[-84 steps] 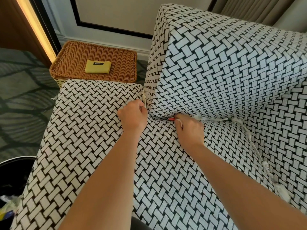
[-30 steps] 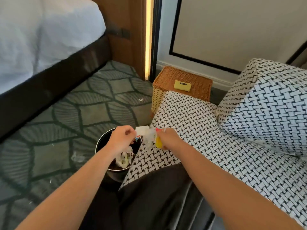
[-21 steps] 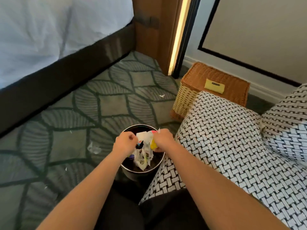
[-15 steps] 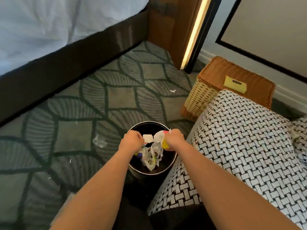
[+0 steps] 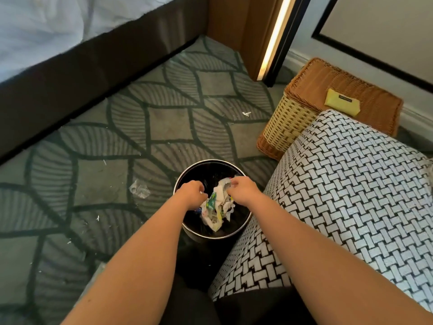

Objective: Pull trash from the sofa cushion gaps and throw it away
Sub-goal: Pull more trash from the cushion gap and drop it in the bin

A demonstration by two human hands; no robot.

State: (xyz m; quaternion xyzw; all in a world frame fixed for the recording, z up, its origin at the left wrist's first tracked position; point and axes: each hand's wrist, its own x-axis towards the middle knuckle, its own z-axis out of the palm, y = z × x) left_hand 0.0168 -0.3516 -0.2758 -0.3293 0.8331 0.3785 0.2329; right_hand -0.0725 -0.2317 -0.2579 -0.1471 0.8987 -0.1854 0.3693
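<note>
While both hands hang over the round black trash bin (image 5: 206,171), which stands on the patterned carpet (image 5: 168,120) just beside the corner of the woven black-and-white sofa cushion (image 5: 339,195), the crumpled trash (image 5: 214,208) lies heaped inside the bin: white paper mixed with green and yellow wrappers. The left hand (image 5: 191,192) is over the bin's left side with its fingers curled downward; its palm faces away, so whether it has anything in it cannot be told. The right hand (image 5: 242,190) is over the right side, fingers also bent, with a white crumpled piece (image 5: 222,185) right at its fingertips; whether it pinches that piece or the piece is loose cannot be told. A clear scrap of plastic (image 5: 139,189) lies on the carpet left of the bin, and a small white scrap (image 5: 246,113) lies farther off. Behind the cushion stands a wicker basket (image 5: 288,123) with a yellow pouch (image 5: 342,102) on its lid. A bed (image 5: 46,24) with white bedding runs along the upper left.
</note>
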